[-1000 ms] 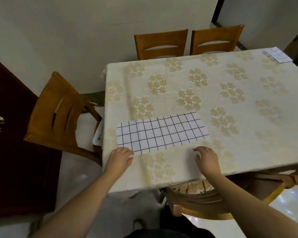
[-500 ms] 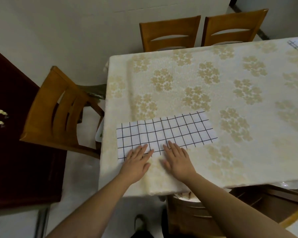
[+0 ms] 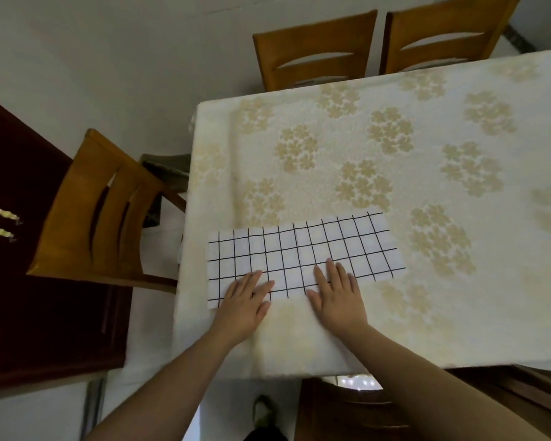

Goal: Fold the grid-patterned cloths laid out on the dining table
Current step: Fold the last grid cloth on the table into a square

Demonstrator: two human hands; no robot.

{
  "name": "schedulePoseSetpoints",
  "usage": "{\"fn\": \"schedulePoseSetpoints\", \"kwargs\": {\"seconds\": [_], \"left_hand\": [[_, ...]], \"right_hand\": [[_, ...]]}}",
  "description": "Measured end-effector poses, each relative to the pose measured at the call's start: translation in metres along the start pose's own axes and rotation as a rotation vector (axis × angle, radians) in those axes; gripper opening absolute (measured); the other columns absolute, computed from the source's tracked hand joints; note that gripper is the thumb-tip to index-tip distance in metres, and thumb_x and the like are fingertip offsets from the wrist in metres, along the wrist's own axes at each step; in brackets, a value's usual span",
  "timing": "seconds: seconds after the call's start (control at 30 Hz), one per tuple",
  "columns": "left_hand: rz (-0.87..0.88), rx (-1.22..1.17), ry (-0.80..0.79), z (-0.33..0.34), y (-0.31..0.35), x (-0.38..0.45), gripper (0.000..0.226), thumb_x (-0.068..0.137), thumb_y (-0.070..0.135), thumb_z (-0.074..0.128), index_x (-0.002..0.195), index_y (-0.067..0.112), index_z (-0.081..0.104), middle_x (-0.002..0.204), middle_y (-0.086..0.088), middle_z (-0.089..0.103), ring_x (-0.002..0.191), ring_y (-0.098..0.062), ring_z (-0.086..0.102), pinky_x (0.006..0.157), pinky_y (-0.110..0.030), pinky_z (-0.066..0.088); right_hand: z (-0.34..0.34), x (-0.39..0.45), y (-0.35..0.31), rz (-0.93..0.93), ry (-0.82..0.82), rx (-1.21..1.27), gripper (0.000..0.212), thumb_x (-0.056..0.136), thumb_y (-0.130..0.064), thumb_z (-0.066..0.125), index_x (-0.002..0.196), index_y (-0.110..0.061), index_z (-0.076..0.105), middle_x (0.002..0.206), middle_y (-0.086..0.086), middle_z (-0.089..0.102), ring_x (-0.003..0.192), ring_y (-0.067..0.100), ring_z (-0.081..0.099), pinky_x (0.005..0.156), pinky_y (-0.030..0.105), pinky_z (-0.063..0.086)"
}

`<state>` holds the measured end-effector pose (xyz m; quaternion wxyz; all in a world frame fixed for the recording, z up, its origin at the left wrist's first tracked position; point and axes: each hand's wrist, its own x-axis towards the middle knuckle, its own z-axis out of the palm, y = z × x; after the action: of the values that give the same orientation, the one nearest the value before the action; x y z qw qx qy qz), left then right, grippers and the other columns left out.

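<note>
Dining table point(image 3: 458, 313) filled most of the view, covered in a cream tablecloth point(image 3: 347, 192) with pale gold flower clusters; the cloth hung over the near edge and the left end.

Three wooden chairs around it: one at the left end point(image 3: 102, 218), angled away from the table, and two side by side along the far edge point(image 3: 315, 52) point(image 3: 442, 36), pushed in. Dark red-brown cabinet point(image 3: 19, 281) stood at far left behind the left chair.

Grid-patterned cloth point(image 3: 303, 249) lay flat near the table's near-left corner: white with black grid lines, a long narrow strip running left to right, right end slightly farther from the camera. A faint crease ran across its middle.

Left hand point(image 3: 244, 302) was open, palm down, fingers extended, pressing on the strip's near edge toward its left end. Right hand point(image 3: 339, 296) was likewise open and flat, fingers spread, on the near edge around mid-strip. Both palms partly on the tablecloth, fingertips on the grid cloth. Neither hand gripped anything. Hands were near each other, not touching.
</note>
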<state>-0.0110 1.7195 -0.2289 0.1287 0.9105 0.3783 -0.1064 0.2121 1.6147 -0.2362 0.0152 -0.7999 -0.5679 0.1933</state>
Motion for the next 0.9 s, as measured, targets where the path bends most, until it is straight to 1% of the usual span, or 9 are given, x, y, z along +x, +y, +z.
{"fn": "schedulePoseSetpoints", "kwargs": {"seconds": [0.07,0.1,0.27,0.4,0.5,0.67,0.77,0.83,0.9], "left_hand": [[0.008,-0.016,0.083,0.0,0.006,0.007,0.048,0.098,0.044,0.029,0.142,0.03,0.038,0.154,-0.001,0.035,0.141,-0.022,0.032,0.112,-0.046,0.033],[0.019,-0.019,0.096,-0.002,0.011,0.012,0.048,0.098,0.043,0.03,0.144,0.028,0.037,0.154,0.0,0.034,0.142,-0.021,0.031,0.112,-0.044,0.032],[0.038,0.007,0.07,-0.01,0.032,0.044,0.053,0.099,0.041,0.025,0.151,0.029,0.026,0.16,0.002,0.022,0.147,-0.017,0.02,0.114,-0.04,0.021],[0.031,0.03,-0.006,-0.007,0.036,0.066,0.059,0.096,0.048,0.006,0.153,0.034,0.003,0.162,0.004,-0.006,0.149,-0.018,-0.004,0.118,-0.04,0.004],[-0.006,0.036,-0.072,-0.004,0.035,0.071,0.059,0.095,0.054,0.002,0.15,0.038,-0.014,0.159,0.007,-0.023,0.147,-0.016,-0.019,0.119,-0.04,-0.006],[-0.013,0.035,-0.127,-0.006,0.031,0.072,0.061,0.09,0.061,-0.006,0.146,0.042,-0.02,0.155,0.012,-0.03,0.144,-0.013,-0.027,0.118,-0.042,-0.011],[0.013,0.023,-0.115,-0.007,0.029,0.074,0.067,0.088,0.064,-0.008,0.15,0.04,-0.01,0.159,0.01,-0.021,0.147,-0.015,-0.019,0.119,-0.043,-0.005],[0.03,0.021,-0.038,-0.01,0.029,0.078,0.064,0.094,0.06,0.003,0.152,0.035,0.014,0.162,0.005,0.002,0.149,-0.02,0.002,0.118,-0.044,0.009],[0.044,-0.042,0.057,-0.017,0.028,0.083,0.058,0.096,0.05,0.016,0.145,0.027,0.039,0.154,-0.001,0.033,0.142,-0.024,0.029,0.112,-0.044,0.027]], "right_hand": [[-0.004,0.003,-0.005,0.008,0.057,0.039,0.063,0.097,-0.052,0.021,0.15,-0.019,0.031,0.157,0.012,0.026,0.145,0.031,0.021,0.116,0.042,0.008],[-0.005,0.006,-0.006,0.008,0.085,0.052,0.06,0.097,-0.049,0.026,0.148,-0.018,0.036,0.154,0.012,0.034,0.142,0.031,0.029,0.115,0.042,0.012],[-0.013,0.033,-0.002,-0.023,0.119,0.072,0.058,0.098,-0.045,0.023,0.149,-0.018,0.035,0.154,0.008,0.034,0.141,0.028,0.033,0.113,0.041,0.012],[-0.012,0.047,0.01,-0.044,0.061,0.059,0.064,0.096,-0.048,0.012,0.153,-0.021,0.02,0.16,0.004,0.016,0.148,0.024,0.014,0.118,0.043,0.008],[-0.006,0.049,0.031,-0.001,0.049,0.001,0.068,0.093,-0.054,-0.001,0.154,-0.025,0.003,0.161,0.0,-0.004,0.148,0.018,-0.007,0.118,0.04,-0.006],[-0.011,0.045,0.058,0.062,0.034,-0.013,0.069,0.089,-0.059,-0.008,0.151,-0.03,-0.013,0.157,-0.004,-0.022,0.145,0.016,-0.02,0.118,0.038,-0.012],[-0.016,0.043,0.068,0.108,0.048,0.01,0.072,0.088,-0.059,-0.008,0.153,-0.028,-0.008,0.159,-0.002,-0.017,0.147,0.018,-0.016,0.118,0.038,-0.011],[-0.021,0.04,0.068,0.136,0.084,0.061,0.072,0.09,-0.056,-0.002,0.155,-0.023,0.004,0.162,0.002,-0.002,0.149,0.021,-0.006,0.118,0.038,-0.008],[-0.024,0.036,0.064,0.154,0.152,0.141,0.068,0.094,-0.052,0.01,0.152,-0.019,0.023,0.16,0.006,0.02,0.148,0.025,0.011,0.118,0.04,0.003]]}}
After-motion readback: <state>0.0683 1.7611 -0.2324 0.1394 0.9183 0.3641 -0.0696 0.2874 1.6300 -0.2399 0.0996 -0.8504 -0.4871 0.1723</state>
